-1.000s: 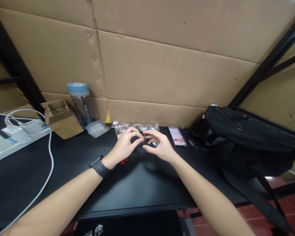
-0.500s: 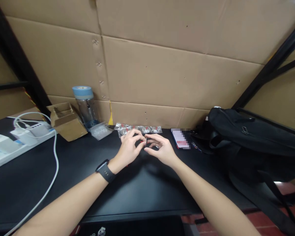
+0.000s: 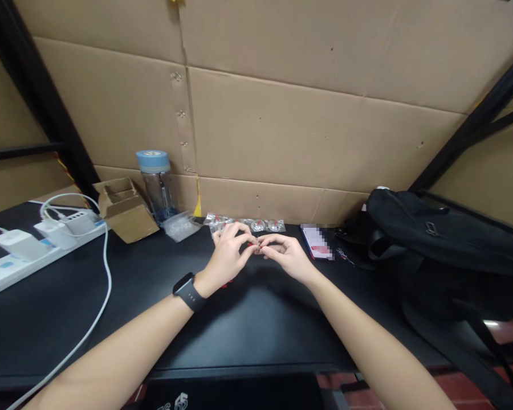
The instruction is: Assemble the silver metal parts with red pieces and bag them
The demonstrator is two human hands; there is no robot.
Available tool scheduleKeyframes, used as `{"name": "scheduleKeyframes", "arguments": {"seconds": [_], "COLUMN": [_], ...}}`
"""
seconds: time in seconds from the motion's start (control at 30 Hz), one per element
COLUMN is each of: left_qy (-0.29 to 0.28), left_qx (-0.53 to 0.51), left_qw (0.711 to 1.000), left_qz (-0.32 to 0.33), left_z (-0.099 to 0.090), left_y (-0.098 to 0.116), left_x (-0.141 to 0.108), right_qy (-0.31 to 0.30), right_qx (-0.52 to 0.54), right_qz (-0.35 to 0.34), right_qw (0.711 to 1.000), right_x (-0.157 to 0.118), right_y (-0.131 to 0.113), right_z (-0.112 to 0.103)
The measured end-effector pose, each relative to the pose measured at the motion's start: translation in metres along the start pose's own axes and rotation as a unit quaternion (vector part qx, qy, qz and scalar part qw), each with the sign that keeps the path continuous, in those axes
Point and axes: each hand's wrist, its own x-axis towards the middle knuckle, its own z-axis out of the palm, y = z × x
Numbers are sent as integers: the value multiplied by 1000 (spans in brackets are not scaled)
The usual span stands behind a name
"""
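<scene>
Pinching thin piece [image 3: 259, 245] inside desk edge [image 3: 248, 370]

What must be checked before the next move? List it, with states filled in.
1. Left-hand grip on the small thin piece: ok, appears pinched.
2. Right-hand grip closed on it: cannot tell; fingertips are right at it.
3. Piece fully visible: not ok, fingers partly cover it.
4. Phone apart from the hands: ok, lies to their right.
5. Bottle upright: ok.
</scene>
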Motion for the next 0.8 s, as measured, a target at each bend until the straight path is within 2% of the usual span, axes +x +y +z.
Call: {"name": "scheduleKeyframes", "arguments": {"seconds": [0.1,0.2,0.33,0.47,0.6,0.67,0.8], "left_qy": [8,10,-14,-56,-135,-145,-140], "left_qx": [15,26,17,-76,-218,-239,-210], "left_qw": [1000,999,998,995,966,959,968], "left_qz": [14,39,55,25,32,41,15], "left_z": [2,3,3,3,2,1,0], "left_y": [-2,-3,-5,-7,-11,-11,-8], "left_x": [-1,-2,-2,-2,-1,1,4], "right_qy": [9,14,2,7,16,10,3], "right_qx": [-31,-111,-193,-217,-235,-237,-254], "right_qz": [-7,-35,-68,-74,-80,-82,-83], "right_qw": [999,993,979,973,969,968,964], "right_x": [-1,-2,-3,-1,0,0,0], "right_y": [1,-1,-7,-11,-10,-9,-9], "right_z": [1,1,0,-2,-4,-4,-3]}}
